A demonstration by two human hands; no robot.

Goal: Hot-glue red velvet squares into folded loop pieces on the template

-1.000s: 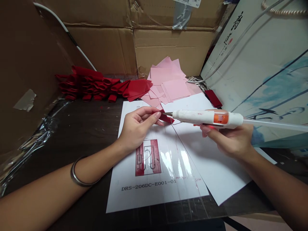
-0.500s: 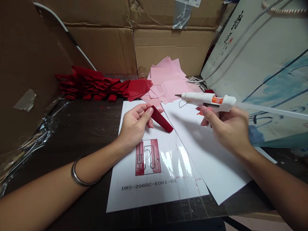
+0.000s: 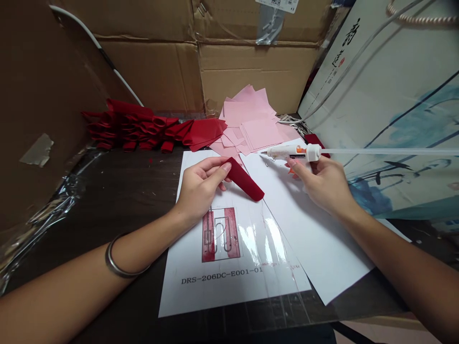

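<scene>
My left hand (image 3: pixel 202 184) pinches one end of a folded dark red strip (image 3: pixel 246 181), which slants down to the right above a printed sheet (image 3: pixel 193 298). In my right hand (image 3: pixel 324 181) is a white and orange glue gun (image 3: pixel 290 153), its metal tip pointing left, above and to the right of the strip. A clear glue stick runs out of its back to the right. Tip and strip are apart. The sheet bears a red and white diagram with the text "DRS-206DC-E001-01".
Red folded pieces (image 3: pixel 136 126) lie heaped at the back left, beside loose pink sheets (image 3: pixel 251 114). Cardboard walls (image 3: pixel 251 67) stand behind and at the left. A grey cable (image 3: pixel 339 83) hangs before a painted white panel (image 3: pixel 405 71) on the right.
My right hand has brought the glue gun left and slightly down, and its body has turned. The red strip's free end has shifted a little right and down in my left hand.
</scene>
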